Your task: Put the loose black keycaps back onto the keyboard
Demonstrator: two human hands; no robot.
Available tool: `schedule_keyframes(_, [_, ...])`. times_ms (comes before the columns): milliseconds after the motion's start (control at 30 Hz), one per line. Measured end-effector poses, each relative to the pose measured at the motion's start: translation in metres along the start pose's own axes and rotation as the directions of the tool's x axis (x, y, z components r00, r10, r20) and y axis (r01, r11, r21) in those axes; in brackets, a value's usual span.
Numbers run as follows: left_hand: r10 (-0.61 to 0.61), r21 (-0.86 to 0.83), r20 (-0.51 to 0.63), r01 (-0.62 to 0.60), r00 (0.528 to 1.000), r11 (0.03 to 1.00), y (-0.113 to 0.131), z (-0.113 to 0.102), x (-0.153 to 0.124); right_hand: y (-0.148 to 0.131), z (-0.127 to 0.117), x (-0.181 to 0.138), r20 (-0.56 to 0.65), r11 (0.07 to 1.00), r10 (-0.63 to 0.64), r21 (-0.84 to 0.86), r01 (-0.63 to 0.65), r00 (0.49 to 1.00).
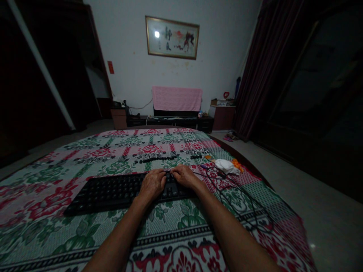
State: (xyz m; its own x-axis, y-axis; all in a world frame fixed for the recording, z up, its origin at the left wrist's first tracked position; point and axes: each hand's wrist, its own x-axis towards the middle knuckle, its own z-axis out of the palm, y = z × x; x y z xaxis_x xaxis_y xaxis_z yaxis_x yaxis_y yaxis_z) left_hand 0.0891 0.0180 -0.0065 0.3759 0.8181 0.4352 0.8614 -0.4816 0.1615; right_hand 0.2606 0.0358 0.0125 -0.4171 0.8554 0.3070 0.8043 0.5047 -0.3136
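A black keyboard (pixel 110 190) lies at a slant on the flowered cloth, and part of its key area shows bare gaps near the right end. My left hand (pixel 153 185) rests over its right half, fingers bent together toward the upper edge. Close beside it, my right hand (pixel 183 175) has thumb and fingers drawn together at the same edge. Whatever small thing lies between the fingertips of either hand is too dark and small to make out. Beyond the keyboard, loose black keycaps (pixel 159 159) form a row, with a smaller group of keycaps (pixel 196 156) to its right.
A looped black cable (pixel 241 204) spreads over the right side of the patterned cloth (pixel 159 241). Near it lie a crumpled white cloth (pixel 226 166) and an orange item (pixel 237 165). Past the far edge, a pink towel (pixel 177 99) covers a screen on a low cabinet.
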Motion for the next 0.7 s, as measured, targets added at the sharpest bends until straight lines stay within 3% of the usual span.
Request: schedule_keyframes(700, [0.007, -0.002, -0.021, -0.007, 1.000, 1.000, -0.001, 0.002, 0.000, 0.006, -0.011, -0.001, 0.125, 0.997, -0.071, -0.012, 0.073, 0.990])
